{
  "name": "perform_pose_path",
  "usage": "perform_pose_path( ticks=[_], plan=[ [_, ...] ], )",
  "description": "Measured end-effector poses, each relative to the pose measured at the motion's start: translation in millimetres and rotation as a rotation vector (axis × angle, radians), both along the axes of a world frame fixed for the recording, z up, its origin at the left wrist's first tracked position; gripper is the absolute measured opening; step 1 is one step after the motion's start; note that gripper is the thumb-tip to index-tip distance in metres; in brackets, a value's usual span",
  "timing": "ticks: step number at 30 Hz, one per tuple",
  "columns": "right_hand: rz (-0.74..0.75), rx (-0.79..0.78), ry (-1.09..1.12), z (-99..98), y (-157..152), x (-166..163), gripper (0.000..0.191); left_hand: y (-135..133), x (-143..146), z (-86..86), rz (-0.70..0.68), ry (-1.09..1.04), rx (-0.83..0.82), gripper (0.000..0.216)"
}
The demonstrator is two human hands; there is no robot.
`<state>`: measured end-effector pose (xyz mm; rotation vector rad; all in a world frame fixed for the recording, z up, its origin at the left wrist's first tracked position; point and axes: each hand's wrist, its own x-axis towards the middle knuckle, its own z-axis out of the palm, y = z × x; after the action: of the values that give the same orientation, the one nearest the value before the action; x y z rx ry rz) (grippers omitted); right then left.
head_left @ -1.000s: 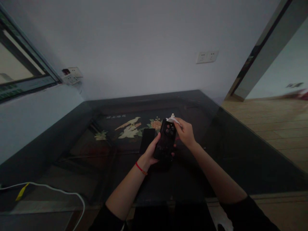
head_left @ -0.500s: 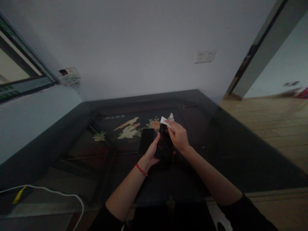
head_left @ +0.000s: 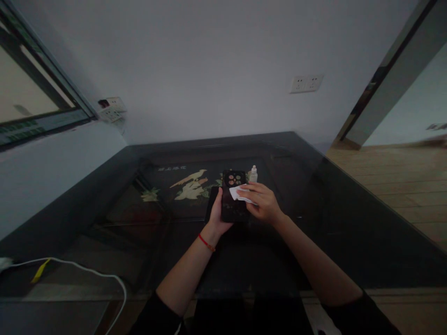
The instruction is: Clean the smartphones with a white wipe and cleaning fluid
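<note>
Phone point(head_left: 233, 212) is supported over the tabletop point(head_left: 349, 246), lens side up. Left hand point(head_left: 217, 216): fingers wrapped around the phone's left edge, tips hidden beneath. Right hand point(head_left: 266, 203): fingers bent, almost together, holding a white wipe point(head_left: 238, 193) against the phone's back. Small bottle point(head_left: 253, 176) stands beyond the phone's upper right corner. Step in hand appears to be wiping; the next stroke calls for steady support and even pressure.
</note>
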<state>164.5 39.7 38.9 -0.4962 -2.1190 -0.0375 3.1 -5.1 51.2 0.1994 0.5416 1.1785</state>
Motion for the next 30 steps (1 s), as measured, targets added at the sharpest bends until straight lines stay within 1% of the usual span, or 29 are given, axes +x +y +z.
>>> perform_pose_path(
  ticks=[1, 3, 6, 10, 12, 14, 17, 21, 23, 25, 28, 30],
  plan=[
    [-0.031, -0.009, 0.013, -1.5, 3.3, 3.8, 0.035, -0.1, -0.7, 0.5, 0.003, -0.001, 0.011, 0.054],
    [-0.138, -0.043, 0.052, -3.8, 9.0, 9.2, 0.033, -0.6, -1.1, 0.8, -0.003, 0.008, 0.016, 0.056],
    [-0.283, -0.125, 0.120, -3.7, 13.1, 11.7, 0.031, -2.4, 1.8, 0.4, -0.026, 0.029, 0.001, 0.055],
    [-0.474, -0.268, 0.345, 2.7, 10.7, 11.2, 0.030, -5.5, 8.4, 0.0, -0.114, -0.016, 0.048, 0.058],
    [-0.528, -0.307, 0.411, 5.1, 8.6, 10.5, 0.031, -6.5, 10.4, -0.7, -0.165, -0.042, 0.080, 0.060],
    [-0.469, -0.301, 0.363, 5.0, 7.5, 8.8, 0.031, -6.6, 10.6, -1.8, -0.201, -0.027, 0.077, 0.060],
    [-0.308, -0.268, 0.230, 2.1, 7.9, 4.7, 0.032, -6.1, 9.0, -3.7, -0.208, 0.033, 0.052, 0.060],
    [-0.193, -0.269, 0.171, 2.1, 8.3, 1.6, 0.036, -6.3, 9.4, -4.7, -0.209, 0.078, 0.022, 0.054],
    [-0.130, -0.241, 0.117, 3.6, 7.3, 1.2, 0.037, -5.9, 10.8, -5.1, -0.212, 0.091, -0.009, 0.052],
    [-0.076, -0.173, 0.014, 4.2, 5.9, 0.8, 0.039, -4.1, 11.1, -5.5, -0.168, 0.089, -0.037, 0.050],
    [0.004, -0.052, -0.152, 2.5, 5.3, 0.9, 0.041, 0.2, 8.4, -5.6, -0.042, 0.054, -0.056, 0.048],
    [0.027, 0.000, -0.203, 0.7, 6.6, 2.6, 0.040, 2.4, 5.9, -5.3, 0.003, 0.030, -0.046, 0.048]
  ],
)
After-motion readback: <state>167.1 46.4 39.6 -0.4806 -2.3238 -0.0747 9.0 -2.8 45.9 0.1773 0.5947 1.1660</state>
